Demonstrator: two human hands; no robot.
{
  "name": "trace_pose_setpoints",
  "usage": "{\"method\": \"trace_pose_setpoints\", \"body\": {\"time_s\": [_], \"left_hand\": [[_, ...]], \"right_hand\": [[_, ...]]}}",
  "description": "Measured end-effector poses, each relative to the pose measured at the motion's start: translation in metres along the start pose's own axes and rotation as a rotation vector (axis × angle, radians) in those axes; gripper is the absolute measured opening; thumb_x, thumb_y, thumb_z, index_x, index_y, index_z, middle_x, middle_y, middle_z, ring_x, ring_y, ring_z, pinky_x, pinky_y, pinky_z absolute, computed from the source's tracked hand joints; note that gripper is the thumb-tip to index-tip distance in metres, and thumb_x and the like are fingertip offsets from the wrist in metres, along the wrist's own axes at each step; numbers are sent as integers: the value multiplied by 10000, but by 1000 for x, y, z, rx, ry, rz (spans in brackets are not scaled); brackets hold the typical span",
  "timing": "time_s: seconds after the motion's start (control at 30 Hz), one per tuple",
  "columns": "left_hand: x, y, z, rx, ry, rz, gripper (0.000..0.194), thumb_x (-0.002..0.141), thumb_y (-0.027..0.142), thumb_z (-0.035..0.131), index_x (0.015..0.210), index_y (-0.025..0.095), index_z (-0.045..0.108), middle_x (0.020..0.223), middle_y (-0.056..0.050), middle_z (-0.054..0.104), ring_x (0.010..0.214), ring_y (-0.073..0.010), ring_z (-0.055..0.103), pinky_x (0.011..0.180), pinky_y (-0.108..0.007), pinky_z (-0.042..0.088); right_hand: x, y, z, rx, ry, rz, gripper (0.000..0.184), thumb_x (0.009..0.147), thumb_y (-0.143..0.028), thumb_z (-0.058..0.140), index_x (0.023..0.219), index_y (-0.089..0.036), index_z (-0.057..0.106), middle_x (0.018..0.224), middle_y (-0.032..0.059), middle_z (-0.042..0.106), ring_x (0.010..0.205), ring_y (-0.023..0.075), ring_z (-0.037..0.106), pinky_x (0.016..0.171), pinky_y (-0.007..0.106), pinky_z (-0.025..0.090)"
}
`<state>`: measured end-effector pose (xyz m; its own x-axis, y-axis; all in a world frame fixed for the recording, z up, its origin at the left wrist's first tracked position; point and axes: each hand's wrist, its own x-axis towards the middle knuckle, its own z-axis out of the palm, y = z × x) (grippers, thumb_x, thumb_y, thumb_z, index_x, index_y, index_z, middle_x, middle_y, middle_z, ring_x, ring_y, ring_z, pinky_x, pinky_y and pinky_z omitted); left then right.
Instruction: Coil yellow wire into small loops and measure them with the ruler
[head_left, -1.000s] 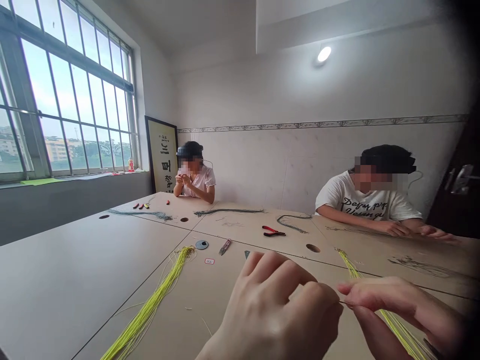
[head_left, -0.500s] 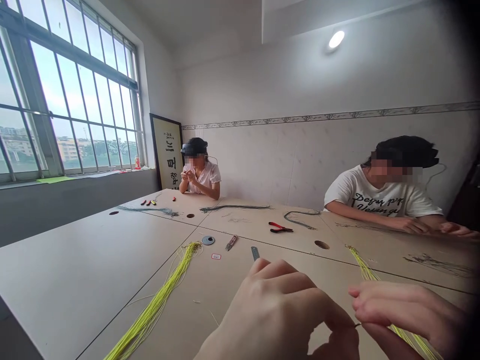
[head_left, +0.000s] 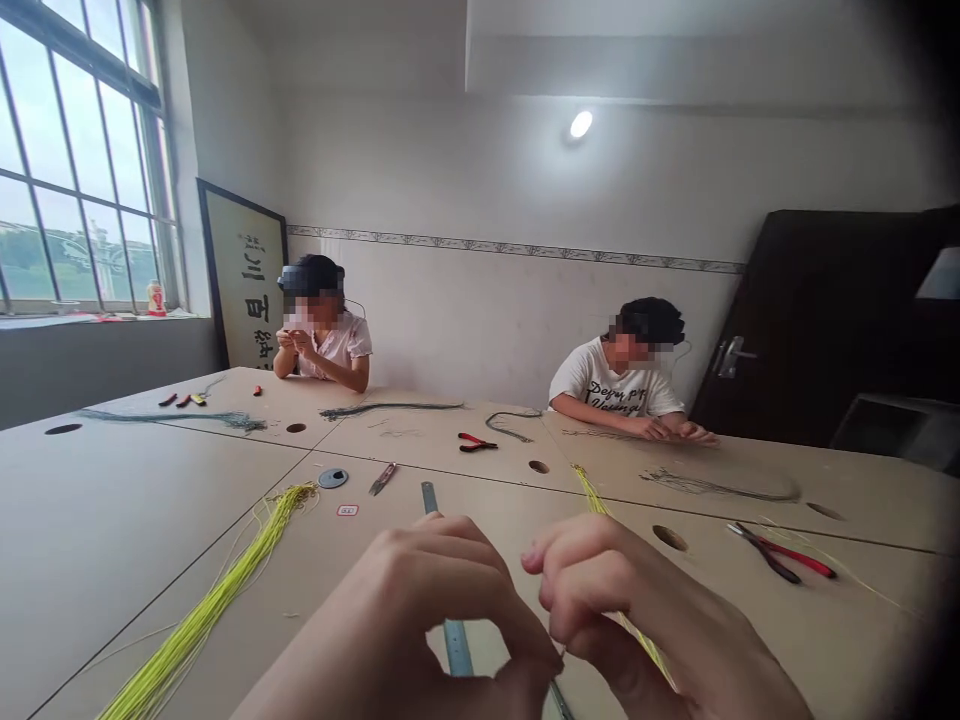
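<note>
My left hand (head_left: 442,590) is closed in a pinch, thumb and forefinger pressed together. Close beside it, my right hand (head_left: 637,595) has its fingers curled inward, its tips meeting the left fingertips. Between them shows a tiny bit of thin strand (head_left: 563,652); most of it is hidden by the fingers. A steel ruler (head_left: 458,648) lies on the table below the left hand, seen through the ring of its fingers. Partly behind the right hand runs a bundle of yellow cords (head_left: 587,490). Another yellow cord bundle (head_left: 217,590) lies to the left of my hands.
Thread snips (head_left: 383,479), a grey round cap (head_left: 333,478) and a small label (head_left: 347,510) lie ahead. Red-handled pliers (head_left: 784,553) are at the right, more pliers (head_left: 477,442) farther off. Two co-workers sit across the table, near dark cord bundles (head_left: 397,408). The table has round holes (head_left: 670,538).
The view has swung right, bringing the door and right-hand pliers into sight. Both hands now appear farther left in the picture, still fingertip to fingertip. More of the ruler shows.
</note>
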<state>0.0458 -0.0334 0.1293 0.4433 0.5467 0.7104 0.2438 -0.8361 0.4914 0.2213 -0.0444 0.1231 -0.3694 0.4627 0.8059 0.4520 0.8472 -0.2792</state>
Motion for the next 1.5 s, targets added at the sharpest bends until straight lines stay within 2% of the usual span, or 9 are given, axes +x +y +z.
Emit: {"method": "trace_pose_setpoints", "body": {"time_s": [0.07,0.17,0.27,0.43,0.63,0.93,1.17,1.37,1.5], "left_hand": [[2,0,2,17,94,12,265,621,-41,548,601,210,628,584,104,635,555,-28,591,576,-113,476],[3,-4,4,168,156,135,226,671,-7,507,589,189,585,577,79,596,560,-39,554,555,-148,470],[4,-8,5,309,168,246,227,747,-4,499,626,172,574,617,40,578,629,-72,532,617,-219,488],[3,-14,6,393,193,297,211,793,9,511,678,178,566,639,23,552,706,-108,524,616,-242,448],[2,-17,8,620,194,322,164,829,34,547,747,175,562,707,12,584,823,-158,539,722,-305,410],[-1,-19,7,503,149,283,159,871,50,503,802,193,522,734,19,550,756,-124,506,666,-267,393],[-1,-22,5,596,143,317,137,880,65,494,809,181,509,708,3,535,725,-148,485,610,-275,363],[2,-24,9,625,152,321,130,879,93,523,793,181,481,702,5,521,726,-157,481,626,-294,360],[2,-24,11,570,162,251,170,876,91,489,741,190,456,681,12,508,677,-144,469,603,-288,376]], "right_hand": [[1,-2,4,-9,65,44,169,956,-203,439,796,-235,479,765,-23,564,736,90,618,602,141,495],[1,0,8,1,81,92,172,958,-210,440,794,-231,487,766,-30,557,720,82,591,595,156,479],[2,3,9,39,66,105,165,940,-158,432,802,-228,487,777,-34,557,759,88,589,661,188,489],[3,5,10,20,106,84,157,925,-123,415,809,-210,474,784,-22,534,780,97,569,690,218,481],[3,2,15,-248,148,48,163,871,-61,409,798,-173,502,767,15,531,703,125,492,619,268,423],[3,1,12,-134,153,53,65,886,-132,530,915,-165,578,859,19,581,845,112,558,745,249,474],[4,0,15,-40,147,96,84,866,-98,513,855,-180,528,820,1,571,789,107,552,687,242,479],[3,-1,17,-191,178,28,90,848,-69,496,831,-154,519,790,33,552,759,144,511,662,301,453],[3,-4,18,-226,178,16,104,852,-58,485,828,-152,522,786,37,551,743,149,490,650,312,435]]}}
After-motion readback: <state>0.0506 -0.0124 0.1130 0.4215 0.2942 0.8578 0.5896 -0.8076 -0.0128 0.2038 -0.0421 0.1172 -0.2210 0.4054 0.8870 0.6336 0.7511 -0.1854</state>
